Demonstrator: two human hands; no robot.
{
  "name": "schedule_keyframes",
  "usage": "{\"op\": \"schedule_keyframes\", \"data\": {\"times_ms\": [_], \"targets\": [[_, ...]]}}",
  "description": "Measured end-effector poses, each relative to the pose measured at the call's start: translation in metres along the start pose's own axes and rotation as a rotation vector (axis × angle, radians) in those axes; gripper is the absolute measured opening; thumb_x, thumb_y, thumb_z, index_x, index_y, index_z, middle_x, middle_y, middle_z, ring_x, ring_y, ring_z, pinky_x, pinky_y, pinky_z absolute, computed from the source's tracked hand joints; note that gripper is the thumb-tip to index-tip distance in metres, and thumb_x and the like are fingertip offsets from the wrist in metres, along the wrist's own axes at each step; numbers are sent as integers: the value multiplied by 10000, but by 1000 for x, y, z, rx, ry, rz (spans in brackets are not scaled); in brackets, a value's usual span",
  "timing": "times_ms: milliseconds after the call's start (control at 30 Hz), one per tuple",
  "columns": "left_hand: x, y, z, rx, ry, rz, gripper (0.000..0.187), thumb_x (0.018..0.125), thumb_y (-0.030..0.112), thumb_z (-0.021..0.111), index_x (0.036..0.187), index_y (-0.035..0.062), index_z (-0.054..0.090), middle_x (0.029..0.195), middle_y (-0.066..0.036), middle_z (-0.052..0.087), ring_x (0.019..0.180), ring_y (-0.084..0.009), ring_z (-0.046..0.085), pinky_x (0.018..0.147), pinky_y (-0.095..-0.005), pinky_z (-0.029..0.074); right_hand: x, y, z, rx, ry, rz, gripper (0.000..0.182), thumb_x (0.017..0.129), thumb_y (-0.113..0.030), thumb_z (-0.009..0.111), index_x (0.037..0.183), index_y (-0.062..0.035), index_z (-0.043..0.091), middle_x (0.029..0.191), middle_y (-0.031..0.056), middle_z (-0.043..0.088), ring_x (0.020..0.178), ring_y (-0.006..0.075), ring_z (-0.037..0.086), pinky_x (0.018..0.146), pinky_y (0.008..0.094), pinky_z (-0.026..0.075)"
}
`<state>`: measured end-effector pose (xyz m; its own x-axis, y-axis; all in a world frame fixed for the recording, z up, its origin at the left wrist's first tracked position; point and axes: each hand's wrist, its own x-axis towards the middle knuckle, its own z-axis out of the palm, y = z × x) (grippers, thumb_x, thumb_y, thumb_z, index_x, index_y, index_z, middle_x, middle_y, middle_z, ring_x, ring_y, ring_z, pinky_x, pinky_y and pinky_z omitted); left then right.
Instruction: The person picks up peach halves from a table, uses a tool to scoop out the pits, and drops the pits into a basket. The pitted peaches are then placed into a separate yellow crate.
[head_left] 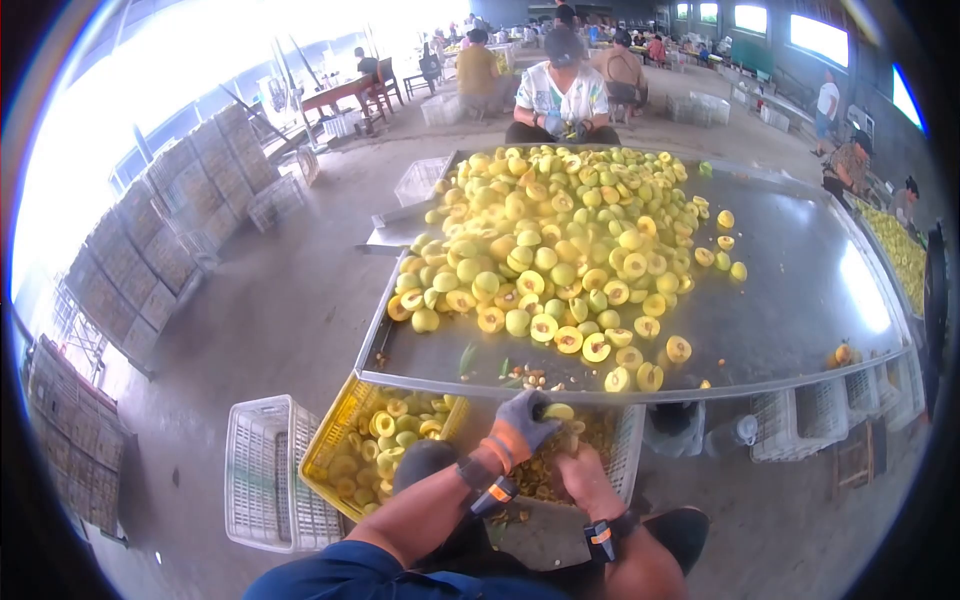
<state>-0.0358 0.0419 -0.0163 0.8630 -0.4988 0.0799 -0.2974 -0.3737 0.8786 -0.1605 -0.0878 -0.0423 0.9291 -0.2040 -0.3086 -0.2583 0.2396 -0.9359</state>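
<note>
My left hand, in a grey glove with an orange cuff, is closed on a yellow-green fruit half just below the table's front edge. Close beside it on the right is my right hand, bare, with its fingers bent near the fruit; whatever they hold is too small to make out. Under both hands a white crate holds brownish pieces. On the metal table lies a large heap of halved fruit, some cut faces showing brown centres. Several small pits lie at the front edge.
A yellow crate of fruit halves stands left of my knees, beside white crates. A person sits across the table. Crates are stacked at left; more white crates stand under the table's right side.
</note>
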Motion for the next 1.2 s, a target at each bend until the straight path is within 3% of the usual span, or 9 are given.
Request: {"op": "schedule_keyframes", "data": {"times_ms": [100, 200, 300, 400, 500, 533, 800, 967, 1200], "targets": [[1, 1, -1, 6, 19, 3, 402, 830, 202, 889, 1149, 29, 715, 1024, -168, 784, 936, -278, 765, 855, -369, 595, -2, -8, 7, 82, 30, 85, 53, 963, -123, 633, 947, -74, 640, 714, 9, 575, 526, 127, 530, 465, 314, 384], [2, 0, -1, 2, 40, 14, 399, 844, 190, 874, 1165, 23, 707, 1029, -145, 786, 941, -241, 760, 867, -352, 591, -3, -13, 11, 48, 53, 96, 153, 937, -138, 646, 960, 9, 680, 746, 46, 654, 663, 164, 616, 616, 339, 470], [6, -10, 2, -60, 22, -17, 384, 869, 146, 846, 1199, 15, 700, 1059, -128, 787, 967, -197, 745, 886, -340, 585, 2, -6, 14, -127, 103, -137, 212, 918, -159, 648, 981, 42, 673, 765, 89, 678, 734, 213, 646, 696, 376, 488], [6, -15, 2, -181, -4, -44, 366, 894, 79, 815, 1228, 0, 687, 1105, -100, 778, 1005, -135, 702, 913, -322, 574, -1, -16, 17, -204, 137, -150, 247, 906, -177, 643, 982, 58, 664, 790, 116, 691, 773, 238, 658, 742, 395, 502], [8, -20, 4, -263, -9, -34, 413, 880, 211, 833, 1231, 33, 707, 1115, -177, 782, 1034, -302, 760, 923, -380, 580, -5, -26, 17, -246, 219, -242, 235, 917, -179, 638, 989, 44, 662, 810, 116, 693, 769, 224, 645, 750, 388, 508], [7, -19, 3, -239, -39, -72, 392, 874, 94, 844, 1225, 6, 693, 1110, -111, 779, 1011, -149, 710, 931, -320, 568, 1, -13, 12, -242, 278, -226, 206, 933, -150, 659, 1008, 42, 652, 828, 120, 690, 775, 211, 645, 748, 376, 511], [1, 4, 9, -19, -66, 108, 351, 850, 190, 878, 1152, 69, 744, 1061, -141, 775, 972, -323, 752, 857, -375, 591, 10, -28, -1, -385, 450, -362, 151, 966, -102, 707, 1029, 19, 642, 823, 146, 687, 735, 287, 671, 714, 407, 527], [-3, 5, 13, 23, -9, 120, 344, 841, 186, 879, 1124, 51, 738, 1051, -155, 770, 948, -332, 746, 840, -379, 588, 11, -21, 4, -464, 513, -394, 149, 960, -99, 728, 989, 9, 629, 799, 187, 677, 726, 373, 679, 689, 454, 525], [-6, 12, 15, 93, 50, 145, 309, 874, 136, 819, 1150, 41, 720, 1062, -202, 755, 978, -372, 742, 849, -403, 590, 13, -15, 8, -469, 553, -380, 143, 963, -89, 713, 950, 12, 612, 765, 178, 650, 695, 361, 649, 670, 450, 506]]}}
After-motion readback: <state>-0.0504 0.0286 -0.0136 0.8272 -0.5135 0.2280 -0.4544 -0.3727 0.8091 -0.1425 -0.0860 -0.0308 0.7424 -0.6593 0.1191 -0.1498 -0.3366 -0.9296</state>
